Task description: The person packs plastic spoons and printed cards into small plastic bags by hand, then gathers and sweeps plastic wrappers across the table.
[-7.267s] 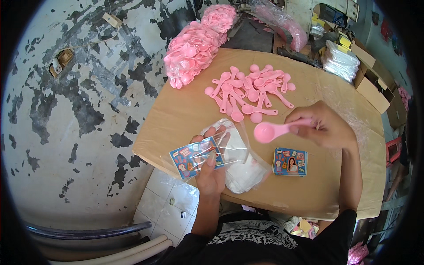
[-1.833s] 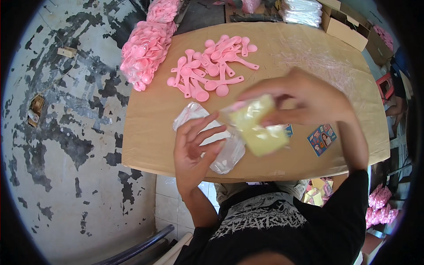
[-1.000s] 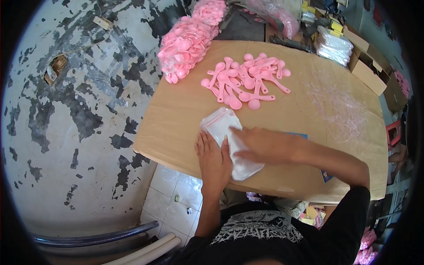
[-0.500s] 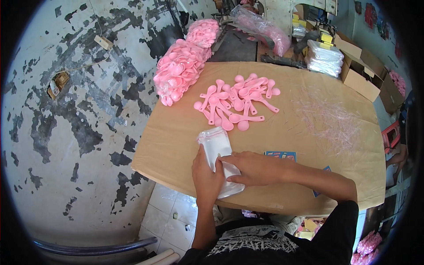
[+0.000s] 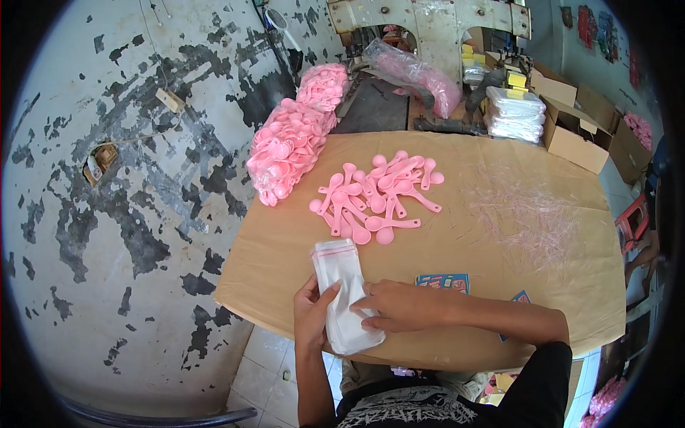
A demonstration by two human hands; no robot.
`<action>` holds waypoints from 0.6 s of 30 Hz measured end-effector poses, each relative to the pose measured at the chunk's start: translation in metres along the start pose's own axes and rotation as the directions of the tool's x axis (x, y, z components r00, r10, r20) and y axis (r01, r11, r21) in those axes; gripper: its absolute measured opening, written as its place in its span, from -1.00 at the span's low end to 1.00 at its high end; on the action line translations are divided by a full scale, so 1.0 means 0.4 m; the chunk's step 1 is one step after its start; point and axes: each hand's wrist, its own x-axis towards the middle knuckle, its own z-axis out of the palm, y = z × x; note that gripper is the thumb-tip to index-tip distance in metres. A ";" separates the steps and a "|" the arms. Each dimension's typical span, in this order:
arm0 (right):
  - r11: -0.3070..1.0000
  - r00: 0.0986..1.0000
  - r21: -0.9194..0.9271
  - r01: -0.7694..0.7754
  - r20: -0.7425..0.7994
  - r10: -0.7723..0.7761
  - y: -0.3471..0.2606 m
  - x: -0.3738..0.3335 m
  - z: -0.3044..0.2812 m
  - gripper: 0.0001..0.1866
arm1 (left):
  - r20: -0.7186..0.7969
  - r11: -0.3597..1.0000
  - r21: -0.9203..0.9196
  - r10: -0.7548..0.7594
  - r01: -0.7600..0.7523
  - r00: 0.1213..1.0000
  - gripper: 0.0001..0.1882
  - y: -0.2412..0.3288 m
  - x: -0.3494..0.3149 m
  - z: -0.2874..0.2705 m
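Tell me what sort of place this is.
Probably a small packing workshop: loose pink spoons lie heaped on a paper-covered table, near a stack of plastic bags, with an open cardboard box toward the far right.

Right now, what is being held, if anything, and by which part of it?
The bags: the left grip has their left edge, thumb on top; the right grip touches their right side, whether pinching cannot be told.

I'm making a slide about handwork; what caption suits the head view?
Left hand and right hand on a stack of clear bags, pink spoons piled just beyond.
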 end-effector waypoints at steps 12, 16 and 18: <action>0.862 0.718 -0.506 0.013 -0.595 -0.361 -0.103 -0.011 -0.136 -0.39 | 0.509 0.806 0.537 -0.074 -0.250 0.858 -0.62 0.206 0.032 -0.053; 0.874 0.899 -0.484 0.045 -0.361 -0.247 -0.120 -0.031 -0.103 -0.17 | 0.844 0.512 0.535 -0.361 -0.672 0.397 -0.49 0.274 0.047 0.038; 0.917 0.964 -0.399 0.016 -0.238 -0.120 -0.134 -0.023 -0.091 -0.15 | 0.851 0.505 0.481 -0.464 -0.716 0.245 -0.56 0.285 0.059 0.072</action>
